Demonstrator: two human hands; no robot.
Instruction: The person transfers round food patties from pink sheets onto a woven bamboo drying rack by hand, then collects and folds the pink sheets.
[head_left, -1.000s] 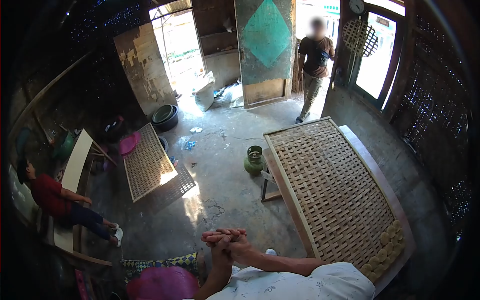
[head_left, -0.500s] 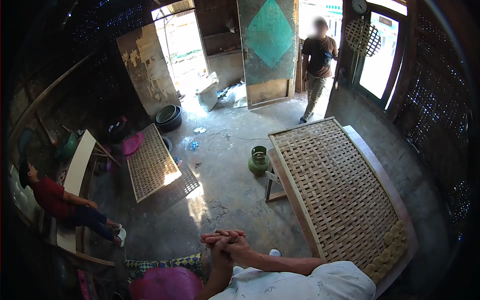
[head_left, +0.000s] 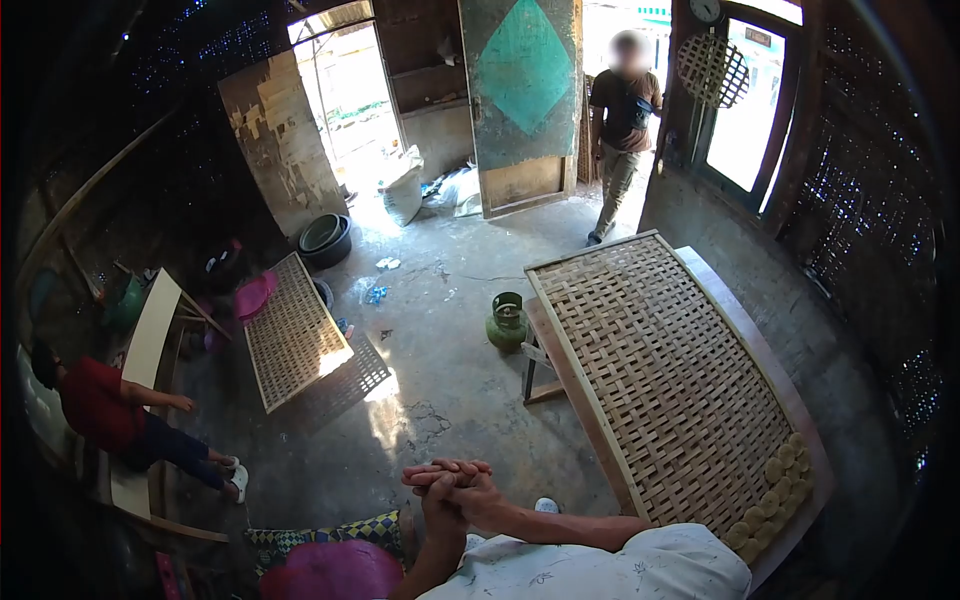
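My left hand (head_left: 440, 497) and my right hand (head_left: 482, 499) are clasped together in front of my body, fingers interlaced, near the bottom middle of the view. Each is closed round the other, and no object shows between them. To their right a large woven bamboo tray (head_left: 660, 360) lies on a table (head_left: 715, 290). Several round, flat, yellowish pieces (head_left: 765, 510) sit at the tray's near right corner. Below my hands to the left is a pink rounded thing (head_left: 335, 572), beside a patterned cushion (head_left: 375, 528).
A green gas cylinder (head_left: 507, 325) stands left of the table. A second woven tray (head_left: 292, 335) leans farther left. One person in red (head_left: 100, 405) is by a bench (head_left: 130, 490); another person (head_left: 624, 125) stands at the doorway. Basins (head_left: 326, 240) and a sack (head_left: 402, 190) are behind.
The view has shifted slightly. The person in red has turned the head away and moved an arm. My hands remain clasped.
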